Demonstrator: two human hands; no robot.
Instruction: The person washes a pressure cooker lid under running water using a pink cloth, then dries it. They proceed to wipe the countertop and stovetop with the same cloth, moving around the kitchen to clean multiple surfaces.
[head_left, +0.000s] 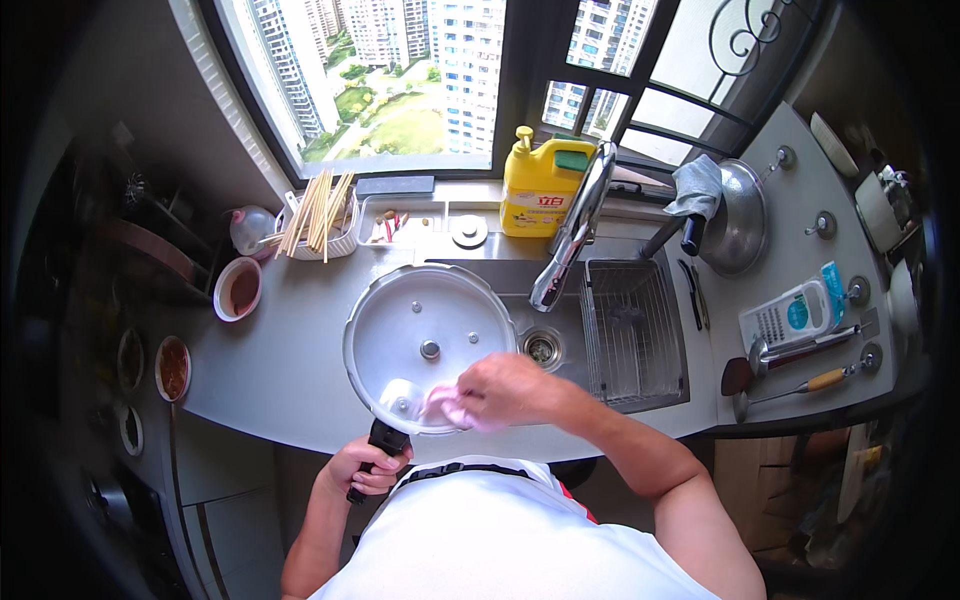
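My left hand (369, 466) grips the black handle (386, 442) of a metal pressure cooker lid (390, 330). The lid is held over the counter's front and the sink's left part, with its inner side facing me; several small metal fittings show on it. In my right hand (495, 394) is a bunched pink cloth (448, 407), at the lid's lower right inner surface near the rim. My right fingers are slightly blurred.
Right of the lid are the sink drain (541, 349), a chrome faucet (574, 229) and a wire basket (634, 330). Behind stand a yellow detergent jug (536, 187) and a chopstick basket (326, 240). Bowls (238, 289) sit left; a metal wok (739, 217) leans right.
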